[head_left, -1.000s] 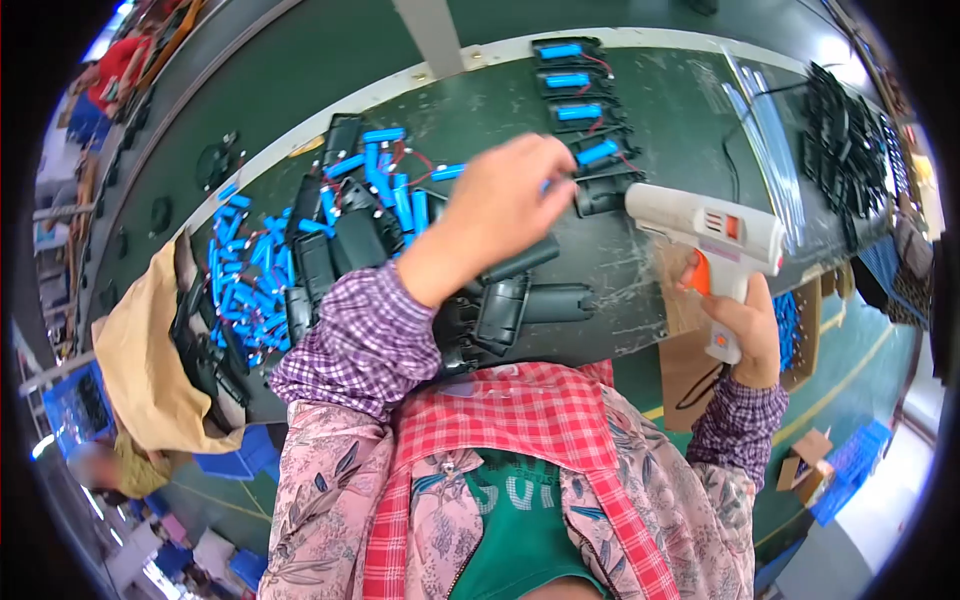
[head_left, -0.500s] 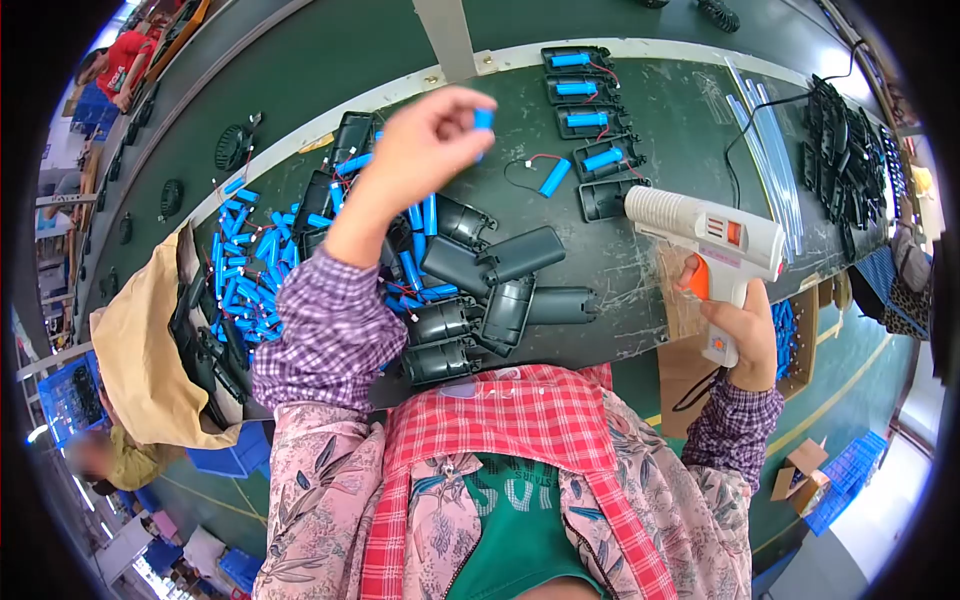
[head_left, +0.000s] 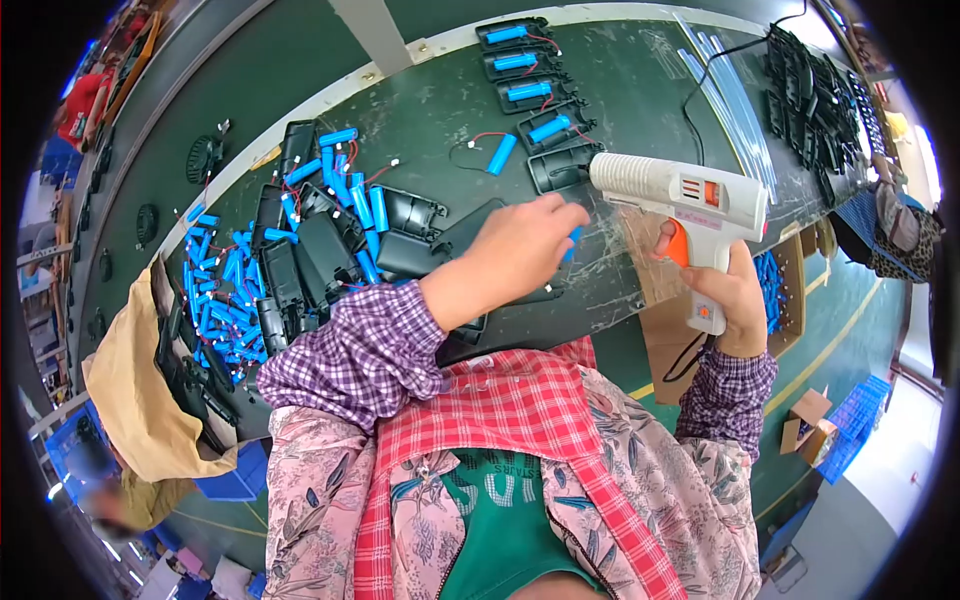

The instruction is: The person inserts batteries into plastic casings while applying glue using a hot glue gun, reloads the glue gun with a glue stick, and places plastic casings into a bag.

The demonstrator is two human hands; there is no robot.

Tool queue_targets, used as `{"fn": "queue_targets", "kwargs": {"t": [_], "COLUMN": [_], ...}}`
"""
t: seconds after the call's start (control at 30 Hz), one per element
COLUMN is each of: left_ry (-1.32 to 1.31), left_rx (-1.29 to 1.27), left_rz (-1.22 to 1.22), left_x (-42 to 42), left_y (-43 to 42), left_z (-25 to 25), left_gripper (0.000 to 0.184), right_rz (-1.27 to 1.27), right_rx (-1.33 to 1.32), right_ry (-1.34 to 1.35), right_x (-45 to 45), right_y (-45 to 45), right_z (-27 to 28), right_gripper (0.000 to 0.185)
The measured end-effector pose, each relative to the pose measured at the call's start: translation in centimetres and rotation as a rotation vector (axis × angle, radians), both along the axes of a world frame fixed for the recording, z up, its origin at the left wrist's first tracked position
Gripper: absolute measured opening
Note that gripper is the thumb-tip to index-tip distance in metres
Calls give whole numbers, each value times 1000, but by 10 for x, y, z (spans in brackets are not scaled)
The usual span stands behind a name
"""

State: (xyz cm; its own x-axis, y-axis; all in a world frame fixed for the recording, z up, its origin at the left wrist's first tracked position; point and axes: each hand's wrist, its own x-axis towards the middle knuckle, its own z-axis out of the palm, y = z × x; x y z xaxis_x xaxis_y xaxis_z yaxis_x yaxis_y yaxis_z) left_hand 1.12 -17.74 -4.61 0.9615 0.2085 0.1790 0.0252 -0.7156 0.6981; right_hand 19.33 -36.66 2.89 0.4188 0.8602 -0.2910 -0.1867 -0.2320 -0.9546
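My left hand (head_left: 522,248) is closed on a blue cylindrical battery (head_left: 572,246), mostly hidden by the fingers, above the table in front of me. In my right hand (head_left: 735,300) is a white hot glue gun (head_left: 735,205), with a finger at its orange trigger (head_left: 679,243). Its nozzle end points left, close to a black plastic shell (head_left: 560,168) with no battery in it. Behind that shell, several like it stand in a row, each holding a blue battery (head_left: 527,92). A loose battery with wires (head_left: 502,155) lies left of the row.
A pile of blue batteries (head_left: 225,290) and scattered black shells (head_left: 325,255) cover the table's left side. Clear glue sticks (head_left: 735,110) and a heap of black parts (head_left: 805,110) lie at right. A cardboard box (head_left: 790,285) of batteries is below the edge. Other people are at left.
My left hand has come down and to the right with the battery, towards the glue gun. The view has shifted, moving the table's contents left. My right hand still grips the gun.
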Motion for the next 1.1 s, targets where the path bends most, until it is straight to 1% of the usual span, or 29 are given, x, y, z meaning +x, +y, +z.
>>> {"fn": "queue_targets", "kwargs": {"t": [0.07,0.1,0.13,0.2,0.27,0.33,0.4,0.43,0.5,0.53,0.6,0.63,0.67,0.73,0.83,1.1], "left_ry": [104,94,93,132,145,148,55,51,17,17,-42,-54,-58,-43,-48,-22], "left_rx": [188,255,257,295,310,332,292,297,118,113,84,154,154,248,291,250], "left_rz": [8,-20,-26,-151,-168,-180,-155,-154,74,71,226,248,252,311,330,355], "left_x": [-1,-2,-3,-4,-5,-4,-1,1,4,7,16,19,22,27,32,39], "left_y": [7,11,14,19,19,17,15,16,16,18,25,26,27,29,29,29], "left_z": [12,16,14,7,5,5,6,7,12,14,16,14,12,6,-2,-16], "left_gripper": [25,22,22,22,21,20,18,18,18,18,17,17,17,17,16,19], "right_rz": [-27,-10,8,15,15,-3,-16,-26,-15,-3,-8,-10,-7,-25,19,72], "right_rx": [16,7,-2,20,33,-30,-43,-57,-20,8,3,0,0,-41,-63,-79], "right_ry": [7,10,13,15,25,-34,-23,-11,-18,-21,-23,-24,-29,-36,-43,-13], "right_x": [1,3,5,7,7,10,7,6,9,9,12,14,14,14,14,19], "right_y": [-3,-3,-3,-1,-4,-7,-4,-3,-2,-3,-4,-4,-4,-3,2,18], "right_z": [0,-2,-3,-3,-6,-8,-2,-1,0,0,0,1,3,5,7,2], "right_gripper": [63,64,64,65,65,66,66,66,66,66,66,66,66,65,62,54]}}
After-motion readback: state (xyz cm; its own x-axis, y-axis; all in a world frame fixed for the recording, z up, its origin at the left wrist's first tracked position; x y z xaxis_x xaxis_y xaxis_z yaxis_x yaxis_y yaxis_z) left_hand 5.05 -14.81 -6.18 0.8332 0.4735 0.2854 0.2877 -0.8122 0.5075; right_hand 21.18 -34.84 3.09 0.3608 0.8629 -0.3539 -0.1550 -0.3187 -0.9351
